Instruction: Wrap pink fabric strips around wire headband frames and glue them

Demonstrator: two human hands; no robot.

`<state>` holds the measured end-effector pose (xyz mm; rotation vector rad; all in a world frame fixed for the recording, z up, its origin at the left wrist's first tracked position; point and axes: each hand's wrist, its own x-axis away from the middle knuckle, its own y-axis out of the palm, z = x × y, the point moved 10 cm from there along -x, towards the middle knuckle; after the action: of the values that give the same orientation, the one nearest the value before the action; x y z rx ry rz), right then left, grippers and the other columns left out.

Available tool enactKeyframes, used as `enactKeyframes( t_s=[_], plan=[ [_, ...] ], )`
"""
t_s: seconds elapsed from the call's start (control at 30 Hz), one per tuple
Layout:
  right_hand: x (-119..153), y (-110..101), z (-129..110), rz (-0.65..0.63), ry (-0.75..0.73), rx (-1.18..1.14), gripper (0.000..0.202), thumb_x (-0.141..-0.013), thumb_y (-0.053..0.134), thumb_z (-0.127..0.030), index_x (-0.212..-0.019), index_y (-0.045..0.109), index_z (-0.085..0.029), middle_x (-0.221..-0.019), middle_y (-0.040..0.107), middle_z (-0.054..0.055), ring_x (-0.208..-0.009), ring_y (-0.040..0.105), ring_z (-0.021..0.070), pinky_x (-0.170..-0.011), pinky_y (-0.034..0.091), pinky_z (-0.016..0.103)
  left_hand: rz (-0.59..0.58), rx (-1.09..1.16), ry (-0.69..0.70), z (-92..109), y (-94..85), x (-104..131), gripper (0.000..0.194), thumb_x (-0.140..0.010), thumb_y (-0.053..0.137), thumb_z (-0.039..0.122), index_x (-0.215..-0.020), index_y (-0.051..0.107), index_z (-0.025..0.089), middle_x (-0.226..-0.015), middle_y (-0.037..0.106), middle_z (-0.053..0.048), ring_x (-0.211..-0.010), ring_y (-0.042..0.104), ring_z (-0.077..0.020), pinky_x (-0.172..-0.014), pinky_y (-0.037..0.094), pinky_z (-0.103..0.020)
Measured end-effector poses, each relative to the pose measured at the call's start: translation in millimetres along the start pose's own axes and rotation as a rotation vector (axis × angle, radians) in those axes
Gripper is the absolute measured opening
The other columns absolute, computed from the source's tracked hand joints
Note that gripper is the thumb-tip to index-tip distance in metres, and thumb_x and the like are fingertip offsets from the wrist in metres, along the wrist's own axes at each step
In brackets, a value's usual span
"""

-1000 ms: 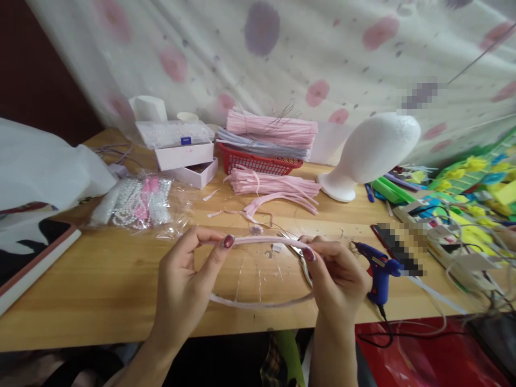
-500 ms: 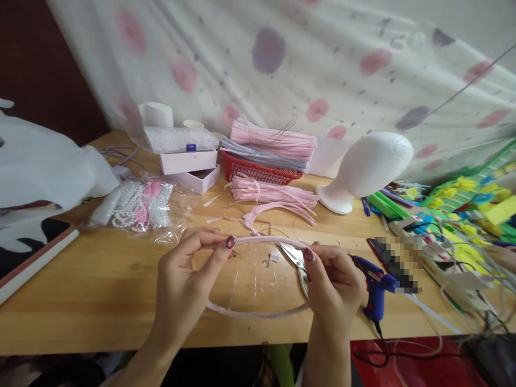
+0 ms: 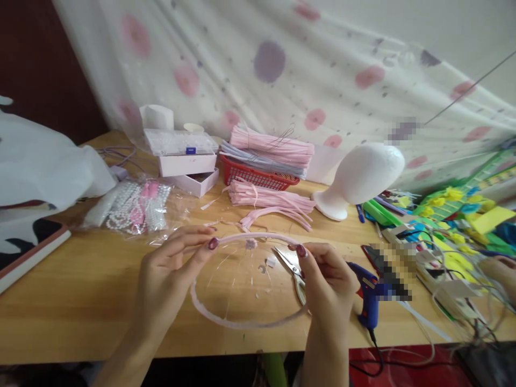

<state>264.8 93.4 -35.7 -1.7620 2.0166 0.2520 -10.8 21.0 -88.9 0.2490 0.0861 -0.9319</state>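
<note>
A thin pale pink hoop (image 3: 245,324) is held up over the front of the wooden table. My left hand (image 3: 171,282) pinches its far left part between thumb and fingers. On the far right part, my right hand (image 3: 328,279) has a similar pinch. Clear thin strands show inside the ring. Behind the hoop's upper edge is a small pink tuft (image 3: 251,244). Silver scissors (image 3: 296,274) lie partly behind my right hand, beside small white scraps (image 3: 270,262).
Pink strip bundles (image 3: 266,196) lie before a red basket (image 3: 258,177). Around them are a bag of pearl strands (image 3: 139,207), white boxes (image 3: 187,164), a foam head (image 3: 363,174), a blue glue gun (image 3: 368,295) and a power strip (image 3: 439,285). Another person's hand (image 3: 500,274) is at right.
My left hand has moved left along the hoop, and the gap between my hands is wider. More of the hoop's near left curve shows. Another person's hand shows more at right.
</note>
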Motion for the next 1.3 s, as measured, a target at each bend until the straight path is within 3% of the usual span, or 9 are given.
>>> enactKeyframes(
  t_s=[0.1,0.2,0.33,0.43,0.6,0.73,0.87,1.03,1.3],
  plan=[
    [-4.9,1.7,1.8,-0.02,0.02,0.002,0.027,-0.082,0.078,-0.042,-0.07,0.073,-0.018,-0.049,0.053,-0.003,-0.043,0.042,0.008,-0.039,0.031,0.019,0.106,-0.097,0.042,6.5,-23.5,-1.3,0.01,-0.078,0.08,0.033,-0.077,0.075,0.025,-0.105,0.075,-0.004,-0.108,0.069,-0.0244,-0.101,0.056,-0.041],
    [-6.7,2.6,0.5,-0.024,0.042,-0.003,0.027,-0.082,0.078,-0.042,-0.07,0.073,-0.019,-0.05,0.052,-0.004,-0.043,0.041,0.0077,-0.04,0.03,0.019,0.156,-0.343,0.255,40.3,-32.1,-0.3,0.006,-0.086,0.073,0.034,-0.088,0.075,0.028,-0.108,0.073,0.0,-0.11,0.067,-0.0225,-0.107,0.05,-0.042],
    [-4.6,5.0,-5.0,-0.031,0.063,-0.006,0.026,-0.082,0.079,-0.041,-0.07,0.073,-0.019,-0.049,0.049,-0.005,-0.045,0.041,0.0075,-0.042,0.029,0.019,-0.055,-0.538,0.562,78.4,5.4,-0.3,0.022,-0.093,0.066,0.032,-0.114,0.072,0.03,-0.12,0.073,0.0,-0.115,0.066,-0.0215,-0.107,0.049,-0.039],
    [-1.9,7.2,-6.6,-0.041,0.082,-0.017,0.026,-0.083,0.078,-0.043,-0.072,0.073,-0.019,-0.05,0.047,-0.005,-0.046,0.04,0.0072,-0.043,0.028,0.019,-0.231,-0.54,0.587,78.5,36.2,-3.4,0.026,-0.093,0.068,0.031,-0.119,0.072,0.029,-0.116,0.078,-0.001,-0.107,0.071,-0.0206,-0.102,0.052,-0.036],
    [-3.8,15.0,3.4,-0.13,0.146,-0.046,0.024,-0.086,0.075,-0.044,-0.083,0.074,-0.02,-0.056,0.056,-0.003,-0.048,0.046,0.0086,-0.044,0.035,0.02,-0.251,-0.502,0.548,69.8,48.5,-4.3,0.019,-0.092,0.064,0.021,-0.101,0.079,0.027,-0.09,0.082,-0.001,-0.078,0.076,-0.0173,-0.074,0.057,-0.028],
    [-11.6,20.5,10.7,-0.235,0.203,-0.174,0.027,-0.093,0.065,-0.046,-0.105,0.074,-0.023,-0.062,0.065,-0.001,-0.064,0.067,0.017,-0.064,0.058,0.031,-0.285,-0.469,0.275,40.3,42.4,-22.1,0.02,-0.087,0.065,0.028,-0.095,0.082,0.028,-0.072,0.08,-0.001,-0.062,0.073,-0.0181,-0.059,0.056,-0.027],
    [-16.9,22.7,10.6,-0.318,0.263,-0.291,0.029,-0.095,0.061,-0.046,-0.097,0.079,-0.023,-0.078,0.076,0.006,-0.071,0.073,0.0205,-0.069,0.063,0.036,-0.512,-0.306,-0.186,-6.0,51.2,-36.4,0.02,-0.078,0.069,0.038,-0.086,0.082,0.025,-0.058,0.074,-0.003,-0.054,0.07,-0.0186,-0.045,0.052,-0.023],
    [-18.6,29.4,4.0,-0.413,0.189,-0.233,0.021,-0.084,0.075,-0.038,-0.1,0.08,-0.026,-0.083,0.077,0.005,-0.078,0.073,0.0204,-0.074,0.062,0.034,-0.787,-0.186,-0.676,-41.3,64.9,-18.9,0.01,-0.07,0.075,0.032,-0.073,0.077,0.023,-0.055,0.071,-0.002,-0.054,0.071,-0.0162,-0.042,0.047,-0.017],
    [-17.0,32.0,9.6,-0.402,0.0,0.122,0.011,-0.087,0.073,-0.035,-0.084,0.077,-0.025,-0.083,0.073,0.0,-0.082,0.066,0.0184,-0.077,0.052,0.035,-0.851,-0.026,-0.983,-65.8,65.0,31.2,0.01,-0.068,0.077,0.026,-0.075,0.075,0.018,-0.051,0.066,0.001,-0.055,0.072,-0.0179,-0.046,0.052,-0.02]
  ],
)
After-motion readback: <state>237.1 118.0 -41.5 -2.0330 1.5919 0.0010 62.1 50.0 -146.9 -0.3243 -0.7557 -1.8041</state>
